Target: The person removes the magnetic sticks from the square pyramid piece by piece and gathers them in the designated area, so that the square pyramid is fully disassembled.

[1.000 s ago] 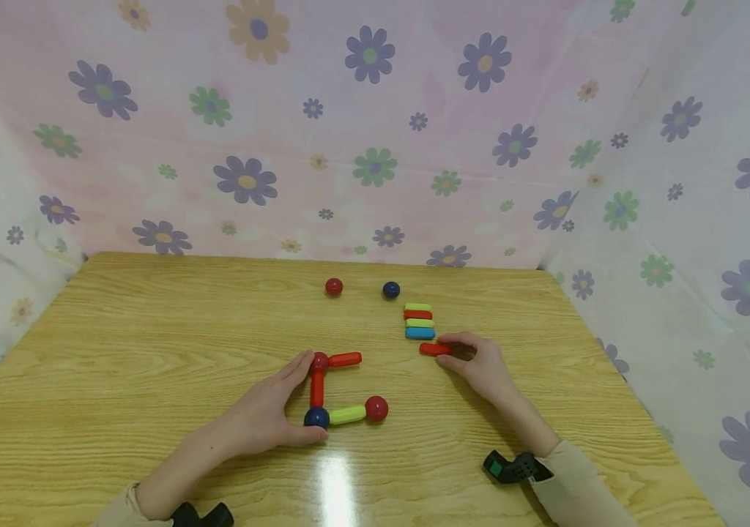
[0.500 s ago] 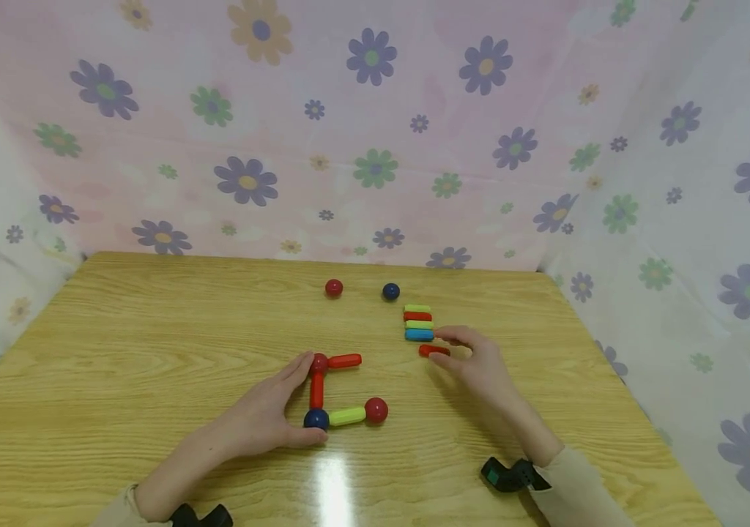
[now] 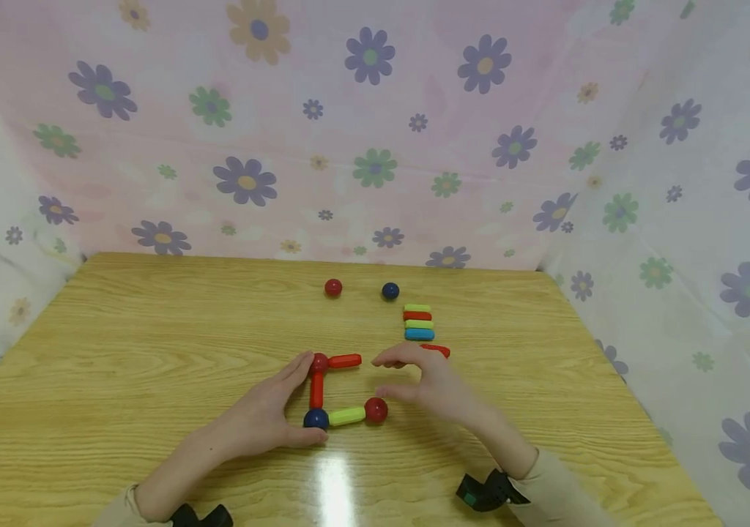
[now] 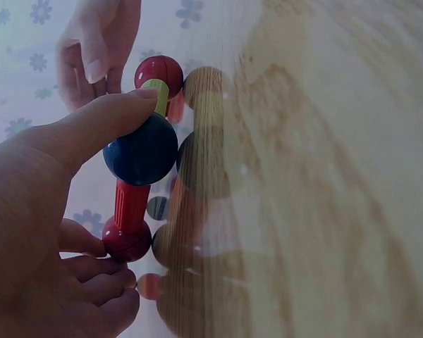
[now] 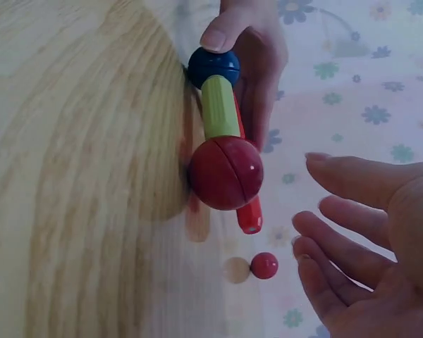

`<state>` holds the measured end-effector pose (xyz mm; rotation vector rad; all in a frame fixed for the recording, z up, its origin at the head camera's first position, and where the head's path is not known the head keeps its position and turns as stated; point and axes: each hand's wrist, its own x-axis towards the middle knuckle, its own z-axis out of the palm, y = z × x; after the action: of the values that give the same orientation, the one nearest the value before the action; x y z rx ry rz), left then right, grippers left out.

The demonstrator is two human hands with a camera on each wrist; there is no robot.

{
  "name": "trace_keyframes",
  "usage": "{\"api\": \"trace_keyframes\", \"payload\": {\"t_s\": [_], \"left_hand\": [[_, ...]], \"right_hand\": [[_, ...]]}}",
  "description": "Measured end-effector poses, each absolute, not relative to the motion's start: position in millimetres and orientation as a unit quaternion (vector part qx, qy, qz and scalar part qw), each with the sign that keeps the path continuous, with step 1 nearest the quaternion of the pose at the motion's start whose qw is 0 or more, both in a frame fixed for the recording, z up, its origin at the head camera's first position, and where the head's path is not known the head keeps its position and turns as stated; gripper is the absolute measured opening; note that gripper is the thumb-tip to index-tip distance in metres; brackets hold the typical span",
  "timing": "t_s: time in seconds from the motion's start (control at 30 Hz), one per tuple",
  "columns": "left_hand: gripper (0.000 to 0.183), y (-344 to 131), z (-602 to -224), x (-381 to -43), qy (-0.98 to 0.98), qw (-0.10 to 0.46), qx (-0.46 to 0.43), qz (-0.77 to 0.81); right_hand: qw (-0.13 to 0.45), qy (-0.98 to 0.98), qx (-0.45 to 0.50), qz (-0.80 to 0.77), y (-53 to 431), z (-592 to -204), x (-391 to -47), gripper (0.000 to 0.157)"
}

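A ball-and-stick toy frame lies on the table, three-sided with its gap facing right. My left hand holds its left side, thumb at the dark blue ball and fingers at the far red ball. From that red ball a red stick points right. A yellow-green stick joins the blue ball to a near red ball. My right hand hovers by the frame's gap, thumb and fingers apart, holding nothing. Behind it lies a loose red stick, partly hidden.
Several yellow-green, red and blue sticks lie in a stacked row further back. Beyond them sit a loose red ball and a loose dark blue ball. A flowered cloth hangs behind the table.
My right hand has let go of the loose red stick and moved left and nearer, toward the frame. The stick stays on the table. My left hand keeps its place.
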<state>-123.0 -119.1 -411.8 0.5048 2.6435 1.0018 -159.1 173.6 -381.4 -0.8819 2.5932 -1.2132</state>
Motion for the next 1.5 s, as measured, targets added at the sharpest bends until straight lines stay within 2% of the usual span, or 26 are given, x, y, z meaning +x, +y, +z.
{"api": "trace_keyframes", "payload": {"t_s": [0.17,0.4,0.6,0.73,0.93,1.23,1.5], "left_hand": [[0.119,-119.2,-411.6,-122.9,0.911,0.137,0.172,0.348],[0.119,-119.0,-410.5,-122.6,0.911,0.136,0.174,0.349],[0.119,-119.0,-411.2,-122.8,0.909,0.137,0.177,0.350],[0.118,-119.4,-411.5,-122.7,0.910,0.132,0.181,0.347],[0.118,-119.7,-411.2,-122.0,0.911,0.128,0.182,0.346],[0.118,-120.1,-410.3,-121.9,0.911,0.130,0.182,0.346],[0.117,-119.5,-410.1,-122.0,0.911,0.132,0.181,0.346]], "right_hand": [[0.105,0.859,-0.297,-0.404,172.7,-388.5,-157.2,0.039],[0.147,0.846,-0.329,-0.393,174.9,-402.3,-160.1,0.028],[0.172,0.836,-0.350,-0.386,173.1,-408.4,-158.7,0.033],[0.162,0.835,-0.363,-0.380,171.0,-411.0,-157.5,0.033],[0.139,0.835,-0.387,-0.366,168.2,-417.5,-157.0,0.024],[0.060,0.835,-0.413,-0.358,162.0,-426.0,-153.2,0.017],[0.040,0.832,-0.416,-0.364,161.3,-429.7,-152.1,0.014]]}}
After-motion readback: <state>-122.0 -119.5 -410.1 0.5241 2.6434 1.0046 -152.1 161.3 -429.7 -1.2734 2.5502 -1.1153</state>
